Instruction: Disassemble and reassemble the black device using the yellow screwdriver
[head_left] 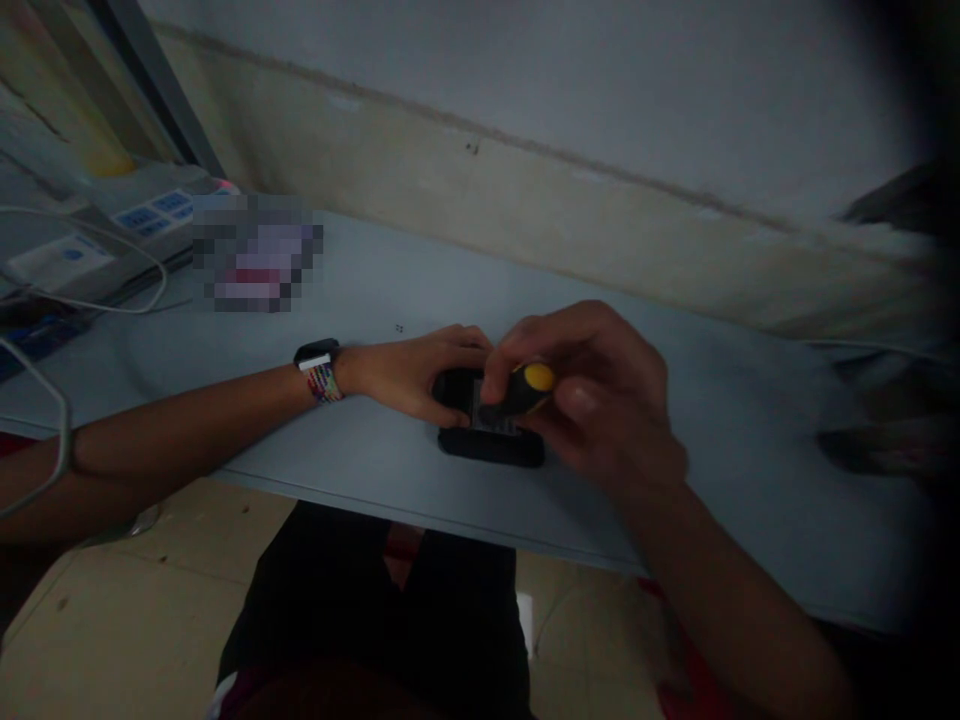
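A small black device [491, 440], like a phone with its back open, lies near the front edge of the pale grey table [375, 300]. My left hand [412, 375] rests on the table and grips the device's left end, fingers curled round it. A watch with a coloured strap [321, 372] sits on that wrist. My right hand [592, 395] is closed round a screwdriver with a black and yellow handle [525, 385], held over the device's middle. The screwdriver's tip is hidden behind my fingers.
At the far left of the table stand a grey box with blue labels [112, 225], white cables [90, 290] and a blurred-out patch [255, 250]. A stained wall runs behind the table. Dark objects [877, 440] lie at the right end. My legs show below the table edge.
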